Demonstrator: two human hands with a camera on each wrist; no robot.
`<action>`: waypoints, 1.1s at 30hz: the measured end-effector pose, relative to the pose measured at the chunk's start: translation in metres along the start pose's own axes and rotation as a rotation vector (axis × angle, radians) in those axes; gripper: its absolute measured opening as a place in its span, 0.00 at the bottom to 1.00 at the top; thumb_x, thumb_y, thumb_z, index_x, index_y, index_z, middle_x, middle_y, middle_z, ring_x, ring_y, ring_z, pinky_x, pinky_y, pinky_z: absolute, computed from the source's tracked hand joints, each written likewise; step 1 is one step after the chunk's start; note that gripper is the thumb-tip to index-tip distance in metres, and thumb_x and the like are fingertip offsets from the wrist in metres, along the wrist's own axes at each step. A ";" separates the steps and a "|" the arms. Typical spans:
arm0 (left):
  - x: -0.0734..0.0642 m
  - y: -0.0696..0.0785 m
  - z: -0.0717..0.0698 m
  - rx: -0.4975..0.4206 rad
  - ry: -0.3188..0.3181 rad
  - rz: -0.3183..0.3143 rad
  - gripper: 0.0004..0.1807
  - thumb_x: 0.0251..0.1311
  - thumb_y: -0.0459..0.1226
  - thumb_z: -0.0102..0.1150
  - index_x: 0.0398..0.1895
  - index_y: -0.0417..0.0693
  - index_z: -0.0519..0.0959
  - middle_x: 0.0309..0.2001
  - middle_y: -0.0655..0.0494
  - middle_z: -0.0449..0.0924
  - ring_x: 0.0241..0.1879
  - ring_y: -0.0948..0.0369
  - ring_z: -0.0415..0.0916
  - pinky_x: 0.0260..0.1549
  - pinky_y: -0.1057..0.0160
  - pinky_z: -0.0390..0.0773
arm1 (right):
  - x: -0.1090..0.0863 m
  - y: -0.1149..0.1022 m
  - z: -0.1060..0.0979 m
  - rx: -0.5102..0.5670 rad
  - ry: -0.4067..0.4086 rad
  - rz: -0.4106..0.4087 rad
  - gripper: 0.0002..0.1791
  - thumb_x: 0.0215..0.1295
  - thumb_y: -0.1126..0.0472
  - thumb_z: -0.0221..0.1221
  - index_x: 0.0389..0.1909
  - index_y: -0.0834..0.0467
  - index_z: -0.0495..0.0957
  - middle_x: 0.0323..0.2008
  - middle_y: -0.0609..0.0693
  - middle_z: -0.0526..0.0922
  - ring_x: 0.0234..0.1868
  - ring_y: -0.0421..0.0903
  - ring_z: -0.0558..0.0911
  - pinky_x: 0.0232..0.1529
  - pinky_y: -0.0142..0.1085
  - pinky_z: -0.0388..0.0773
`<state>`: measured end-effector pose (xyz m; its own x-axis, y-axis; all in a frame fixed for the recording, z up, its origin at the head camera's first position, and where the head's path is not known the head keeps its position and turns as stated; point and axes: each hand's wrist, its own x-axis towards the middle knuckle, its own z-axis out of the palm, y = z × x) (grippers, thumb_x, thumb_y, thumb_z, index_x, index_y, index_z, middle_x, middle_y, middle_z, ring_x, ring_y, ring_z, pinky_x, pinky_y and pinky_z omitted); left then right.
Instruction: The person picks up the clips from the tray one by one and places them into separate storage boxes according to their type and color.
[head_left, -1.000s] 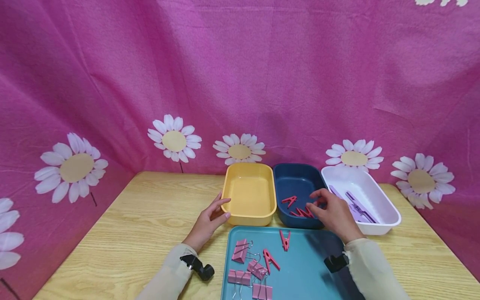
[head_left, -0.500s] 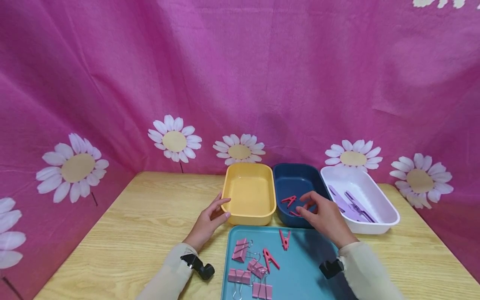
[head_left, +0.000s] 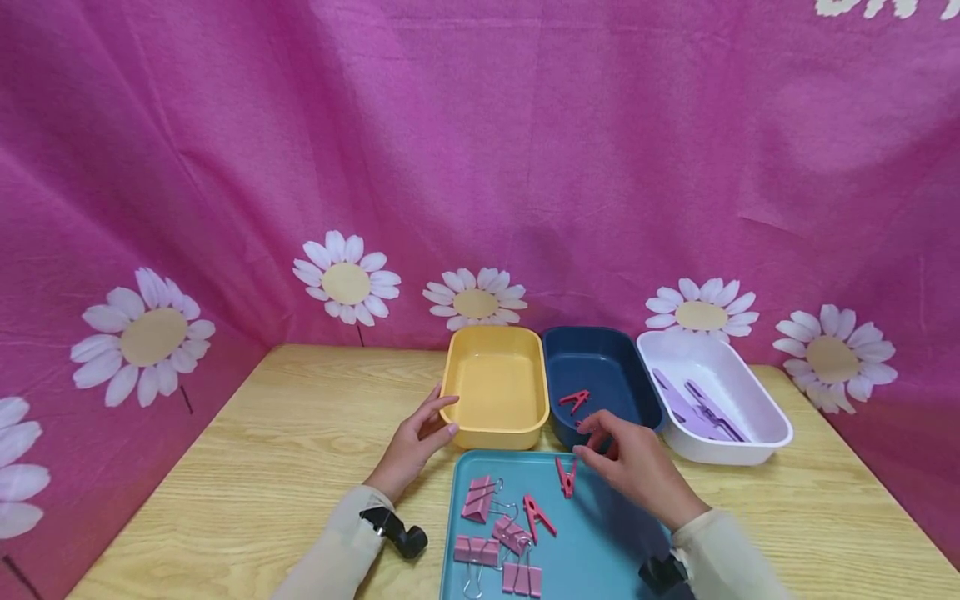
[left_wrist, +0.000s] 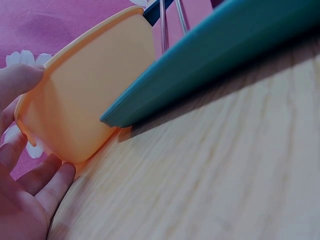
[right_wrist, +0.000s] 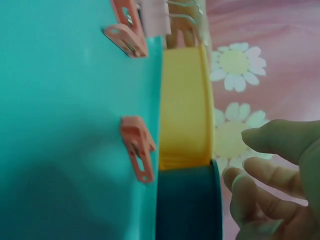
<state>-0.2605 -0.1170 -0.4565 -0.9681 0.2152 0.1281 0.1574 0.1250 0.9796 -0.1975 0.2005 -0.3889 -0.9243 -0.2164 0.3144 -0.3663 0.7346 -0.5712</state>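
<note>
Right hand (head_left: 633, 468) hung lower right, empty, fingers parted | nearest red clip (head_left: 567, 488), lower centre: gentle side pinch seemed best | left hand (head_left: 408, 446), unclenched, touched yellow bin (head_left: 498, 438)

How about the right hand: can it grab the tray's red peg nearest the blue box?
Probably yes: the right hand hovers close by, its fingers seem to hold nothing, and nothing covers the peg.
</note>
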 end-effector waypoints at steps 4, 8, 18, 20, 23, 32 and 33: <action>0.001 0.000 0.000 0.000 0.004 0.001 0.25 0.62 0.46 0.62 0.63 0.62 0.73 0.75 0.66 0.47 0.70 0.54 0.58 0.63 0.58 0.67 | -0.003 -0.001 0.008 0.011 -0.035 -0.039 0.11 0.56 0.60 0.69 0.39 0.53 0.79 0.27 0.39 0.80 0.21 0.36 0.72 0.25 0.30 0.73; 0.001 -0.001 0.000 -0.008 0.000 0.018 0.25 0.62 0.46 0.62 0.63 0.60 0.73 0.76 0.63 0.47 0.69 0.53 0.59 0.62 0.59 0.67 | -0.005 -0.001 0.015 -0.007 -0.080 -0.057 0.10 0.56 0.59 0.69 0.36 0.52 0.79 0.25 0.37 0.80 0.20 0.33 0.71 0.24 0.29 0.72; 0.002 -0.001 0.002 0.010 -0.007 0.041 0.25 0.64 0.43 0.60 0.65 0.55 0.72 0.76 0.60 0.47 0.69 0.51 0.58 0.64 0.55 0.65 | -0.008 0.004 0.024 -0.031 -0.174 -0.008 0.10 0.56 0.56 0.69 0.34 0.50 0.78 0.25 0.37 0.78 0.24 0.34 0.73 0.27 0.31 0.73; 0.002 -0.001 0.002 0.015 -0.005 0.044 0.25 0.64 0.43 0.61 0.65 0.56 0.72 0.76 0.59 0.46 0.69 0.51 0.58 0.64 0.55 0.65 | -0.008 0.006 0.025 -0.033 -0.179 0.003 0.10 0.55 0.55 0.69 0.35 0.50 0.77 0.24 0.37 0.78 0.25 0.34 0.74 0.27 0.31 0.73; 0.003 -0.003 0.002 0.018 0.001 0.031 0.25 0.63 0.44 0.61 0.64 0.58 0.72 0.76 0.61 0.46 0.69 0.51 0.58 0.64 0.55 0.66 | -0.008 0.007 0.027 -0.033 -0.193 0.024 0.11 0.55 0.55 0.69 0.35 0.50 0.78 0.24 0.38 0.78 0.26 0.35 0.74 0.28 0.31 0.73; 0.002 -0.005 0.000 -0.010 -0.001 0.021 0.25 0.64 0.41 0.61 0.65 0.56 0.72 0.76 0.61 0.46 0.70 0.51 0.56 0.65 0.52 0.64 | -0.007 0.010 0.032 -0.031 -0.217 0.045 0.13 0.53 0.53 0.71 0.36 0.50 0.78 0.23 0.39 0.77 0.25 0.36 0.74 0.26 0.32 0.72; 0.002 -0.005 0.000 -0.014 -0.002 0.024 0.25 0.64 0.41 0.61 0.65 0.56 0.72 0.76 0.61 0.46 0.70 0.51 0.56 0.65 0.52 0.63 | -0.007 0.010 0.032 -0.029 -0.219 0.046 0.13 0.53 0.53 0.71 0.36 0.50 0.78 0.23 0.39 0.77 0.25 0.36 0.74 0.27 0.31 0.72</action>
<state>-0.2635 -0.1170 -0.4612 -0.9638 0.2196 0.1514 0.1779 0.1062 0.9783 -0.1981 0.1888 -0.4217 -0.9424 -0.3142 0.1149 -0.3229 0.7645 -0.5579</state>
